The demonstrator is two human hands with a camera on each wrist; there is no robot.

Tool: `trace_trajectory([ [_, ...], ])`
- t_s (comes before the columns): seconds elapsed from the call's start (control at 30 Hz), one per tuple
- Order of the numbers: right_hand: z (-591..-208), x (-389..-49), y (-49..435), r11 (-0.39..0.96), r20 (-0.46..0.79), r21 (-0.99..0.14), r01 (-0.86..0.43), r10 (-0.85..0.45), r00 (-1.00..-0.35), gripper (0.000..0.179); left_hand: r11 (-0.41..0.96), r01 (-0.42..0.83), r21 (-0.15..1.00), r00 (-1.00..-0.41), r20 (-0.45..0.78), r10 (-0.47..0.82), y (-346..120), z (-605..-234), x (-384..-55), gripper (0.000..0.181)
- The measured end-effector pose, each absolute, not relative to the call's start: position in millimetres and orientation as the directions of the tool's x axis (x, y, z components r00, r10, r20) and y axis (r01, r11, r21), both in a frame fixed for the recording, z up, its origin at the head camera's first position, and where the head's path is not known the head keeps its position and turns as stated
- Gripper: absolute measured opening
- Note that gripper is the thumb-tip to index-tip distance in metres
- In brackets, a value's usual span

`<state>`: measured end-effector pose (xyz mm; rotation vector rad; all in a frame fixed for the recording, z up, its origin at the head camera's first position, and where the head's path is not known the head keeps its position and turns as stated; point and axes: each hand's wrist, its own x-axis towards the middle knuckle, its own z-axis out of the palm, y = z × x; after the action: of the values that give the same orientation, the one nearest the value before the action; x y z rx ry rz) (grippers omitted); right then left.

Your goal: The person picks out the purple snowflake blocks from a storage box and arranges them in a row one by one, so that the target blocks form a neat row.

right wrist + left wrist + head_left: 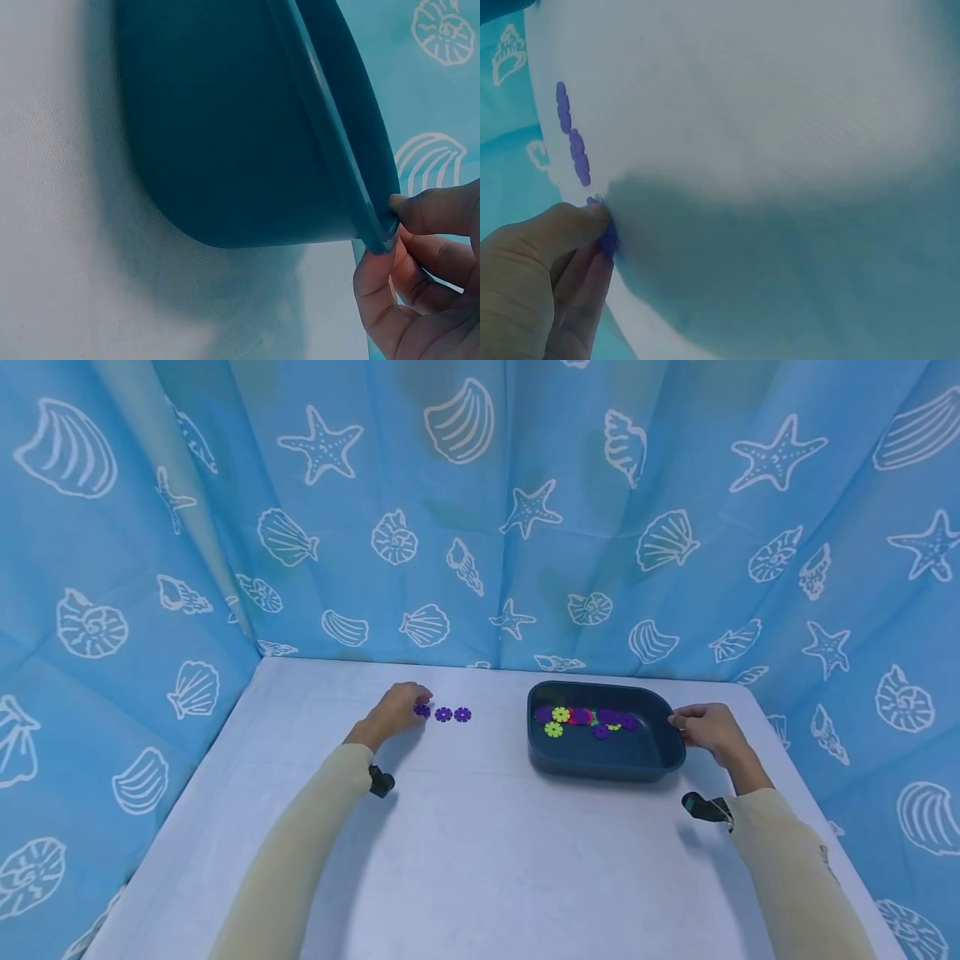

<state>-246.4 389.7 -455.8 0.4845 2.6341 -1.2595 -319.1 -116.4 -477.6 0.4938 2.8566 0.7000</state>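
My left hand (399,707) pinches a purple snowflake disc (422,711) between thumb and fingers, close over the table. Two more purple snowflake discs (453,715) lie flat in a row just right of it; the left wrist view shows this pair edge-on beyond the fingertips. On the right, my right hand (708,727) grips the rim of a dark blue basin (600,770), thumb on top and fingers beneath, as the right wrist view shows. Inside the basin lie several purple discs (602,732), a few yellow-green discs (553,729) and some red and green ones, partly overlapping.
A white cloth covers the table (480,860). Behind and at both sides hangs a blue curtain (480,485) with white shells and starfish, meeting the table's back edge. Each wrist carries a small black camera mount (381,782).
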Motion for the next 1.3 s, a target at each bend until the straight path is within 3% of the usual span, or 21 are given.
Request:
trace_trajectory([
  [0.83, -456, -246, 389, 0.585, -0.293, -0.723, 0.367, 0.222, -0.93, 0.044, 0.817, 0.244, 0.522, -0.945, -0.06, 0.321, -111, -474, -324, 0.047],
  [1.03, -459, -249, 391, 0.583, -0.281, -0.724, 0.367, 0.236, -0.93, 0.043, 0.746, 0.348, 0.568, -0.915, 0.031, 0.402, -78, -455, -327, 0.045],
  [1.3, -462, -251, 395, 0.58, -0.276, -0.735, 0.352, 0.218, -0.936, 0.043, 0.63, 0.531, 0.567, -0.822, 0.162, 0.546, 4, -439, -319, 0.044],
])
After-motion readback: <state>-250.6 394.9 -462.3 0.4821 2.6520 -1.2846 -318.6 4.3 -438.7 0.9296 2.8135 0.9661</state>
